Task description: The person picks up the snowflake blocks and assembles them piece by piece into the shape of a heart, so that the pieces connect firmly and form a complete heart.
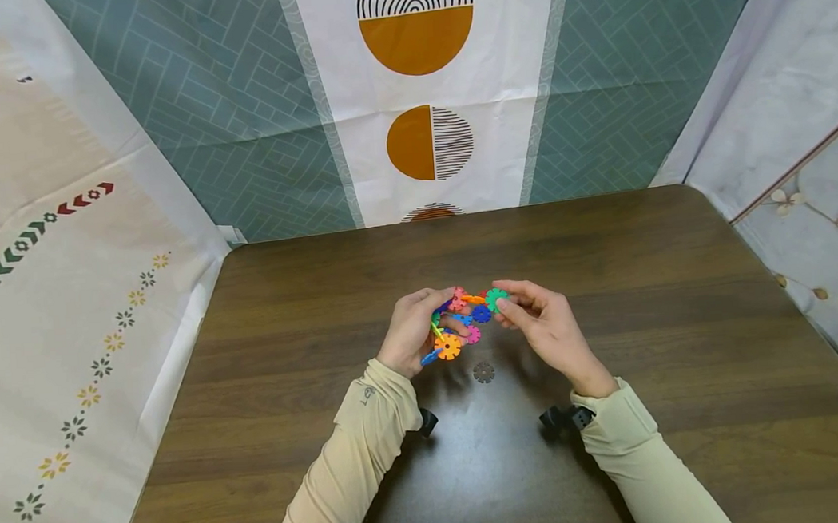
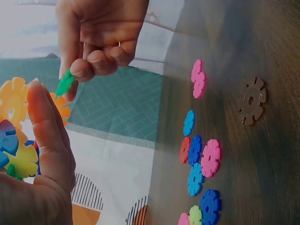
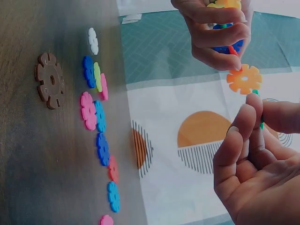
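My left hand (image 1: pixel 410 330) holds a cluster of interlocked, notched plastic discs, with an orange disc (image 1: pixel 448 346) toward me and a yellow disc (image 2: pixel 24 158) against the palm. Another orange disc (image 3: pixel 244 79) sticks out from the cluster toward my right hand (image 1: pixel 541 326). Between right thumb and fingertips I pinch a green notched disc (image 1: pixel 497 300). Its edge meets that orange disc; whether their slots are engaged, I cannot tell. Both hands are raised above the table. My left fingers cover part of the cluster.
A brown notched disc (image 1: pixel 483 372) lies alone on the wooden table (image 1: pixel 306 300). Beyond it, loose discs form a rough row, including a blue one (image 3: pixel 102 149), a pink one (image 2: pixel 210 158) and a white one (image 3: pixel 93 41). Patterned cloths (image 1: pixel 252 128) hang around the table.
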`<state>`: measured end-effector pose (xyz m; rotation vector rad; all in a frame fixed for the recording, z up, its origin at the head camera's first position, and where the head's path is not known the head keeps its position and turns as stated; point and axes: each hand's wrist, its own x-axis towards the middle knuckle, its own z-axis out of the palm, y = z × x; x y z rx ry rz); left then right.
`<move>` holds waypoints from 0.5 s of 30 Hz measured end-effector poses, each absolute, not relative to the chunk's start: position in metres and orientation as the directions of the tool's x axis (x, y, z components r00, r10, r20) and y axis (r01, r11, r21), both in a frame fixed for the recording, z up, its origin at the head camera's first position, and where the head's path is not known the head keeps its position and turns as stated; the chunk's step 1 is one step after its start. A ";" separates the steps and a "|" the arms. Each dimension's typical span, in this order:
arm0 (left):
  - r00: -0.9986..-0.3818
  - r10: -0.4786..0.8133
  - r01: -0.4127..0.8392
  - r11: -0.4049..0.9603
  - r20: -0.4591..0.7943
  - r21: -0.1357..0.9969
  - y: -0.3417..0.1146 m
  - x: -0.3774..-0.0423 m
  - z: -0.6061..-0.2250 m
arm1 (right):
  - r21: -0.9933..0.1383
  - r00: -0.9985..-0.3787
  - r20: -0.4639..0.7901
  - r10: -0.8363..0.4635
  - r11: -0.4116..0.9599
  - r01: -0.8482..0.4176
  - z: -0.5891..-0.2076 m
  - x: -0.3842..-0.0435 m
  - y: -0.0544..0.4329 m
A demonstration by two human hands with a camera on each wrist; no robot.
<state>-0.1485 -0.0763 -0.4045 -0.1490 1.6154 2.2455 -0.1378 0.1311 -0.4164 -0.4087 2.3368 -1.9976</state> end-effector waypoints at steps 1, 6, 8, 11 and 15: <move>-0.927 0.233 -0.354 -0.274 -0.295 0.894 -0.076 -0.149 -0.405 | -0.978 -0.966 0.137 -0.221 0.125 -0.167 -0.420 -0.139 0.132; -0.927 0.236 -0.351 -0.271 -0.291 0.896 -0.075 -0.149 -0.404 | -0.984 -0.968 0.147 -0.202 0.068 -0.164 -0.428 -0.142 0.132; -0.928 0.237 -0.349 -0.273 -0.288 0.897 -0.075 -0.149 -0.404 | -0.984 -0.969 0.155 -0.195 0.055 -0.168 -0.429 -0.143 0.132; -0.927 0.237 -0.351 -0.280 -0.290 0.893 -0.075 -0.149 -0.404 | -0.984 -0.970 0.158 -0.185 0.049 -0.170 -0.429 -0.142 0.131; -0.925 0.237 -0.359 -0.281 -0.298 0.890 -0.074 -0.148 -0.404 | -0.986 -0.971 0.154 -0.184 0.038 -0.163 -0.428 -0.143 0.130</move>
